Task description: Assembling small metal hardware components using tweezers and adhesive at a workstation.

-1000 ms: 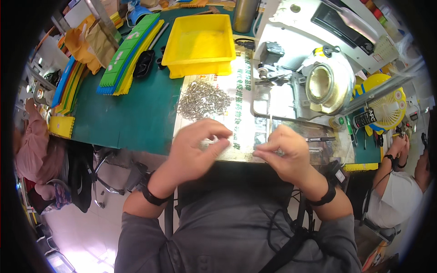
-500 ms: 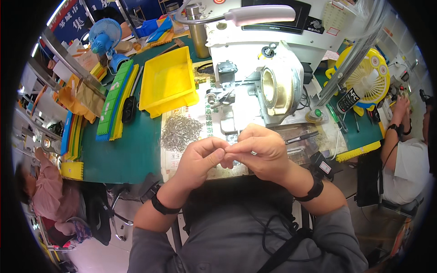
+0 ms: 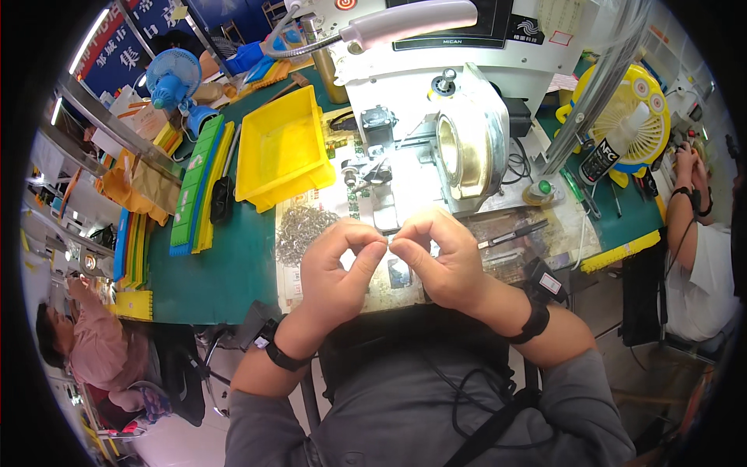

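My left hand (image 3: 334, 268) and my right hand (image 3: 442, 253) meet over the front edge of the workbench, thumb and forefinger pinched on each. Between the two pinches sits something tiny, too small to name. Just beyond my left hand lies a heap of small shiny metal pieces (image 3: 305, 229) on printed paper. Past my fingertips stands a bench machine with a round metal wheel housing (image 3: 468, 148) and a small clamp-like fixture (image 3: 372, 171), brightly lit.
A yellow plastic bin (image 3: 284, 148) is behind the heap. Green, blue and yellow trays (image 3: 201, 187) stack to the left. A dark pen-like tool (image 3: 513, 233) lies right of my hands, near a small green-capped bottle (image 3: 539, 191). A lamp (image 3: 408, 23) hangs overhead. People sit on both sides.
My hands, overlapping before, have drawn slightly apart so that only the fingertips meet. The view has shifted a little.
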{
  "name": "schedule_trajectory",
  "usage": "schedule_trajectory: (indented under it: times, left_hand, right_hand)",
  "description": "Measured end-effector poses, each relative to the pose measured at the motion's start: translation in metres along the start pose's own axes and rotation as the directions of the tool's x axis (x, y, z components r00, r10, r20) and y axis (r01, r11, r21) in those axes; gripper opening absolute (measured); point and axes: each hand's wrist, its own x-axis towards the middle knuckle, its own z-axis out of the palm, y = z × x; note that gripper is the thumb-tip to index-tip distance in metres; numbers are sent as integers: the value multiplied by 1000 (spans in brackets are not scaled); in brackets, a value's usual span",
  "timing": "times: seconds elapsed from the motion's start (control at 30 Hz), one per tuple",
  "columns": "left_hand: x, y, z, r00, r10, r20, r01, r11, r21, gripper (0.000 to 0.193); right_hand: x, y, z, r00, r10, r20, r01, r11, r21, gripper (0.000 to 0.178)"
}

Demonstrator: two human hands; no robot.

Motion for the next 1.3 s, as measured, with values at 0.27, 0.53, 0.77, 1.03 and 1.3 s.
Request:
schedule_trajectory:
  times: [0.27,0.53,0.77,1.03,1.3]
  left_hand:
    - [32,-2,-16,990,99,-99,-57,931,360,16]
    - [26,-22,-40,993,-97,-70,117,908,402,15]
    - [31,-34,-42,982,-160,-104,187,904,385,16]
    - [52,-65,-28,979,-1,202,-127,772,623,25]
    - [49,-80,-24,970,131,205,-232,755,613,28]
  right_hand:
    - [37,25,21,972,146,-184,-157,986,-48,11]
    - [55,58,23,930,-328,-164,169,781,-602,28]
    - [55,51,23,966,-221,-134,108,816,-568,20]
    - [56,52,21,977,-136,-164,60,913,-403,19]
    - [54,53,18,982,-133,-131,64,900,-431,18]
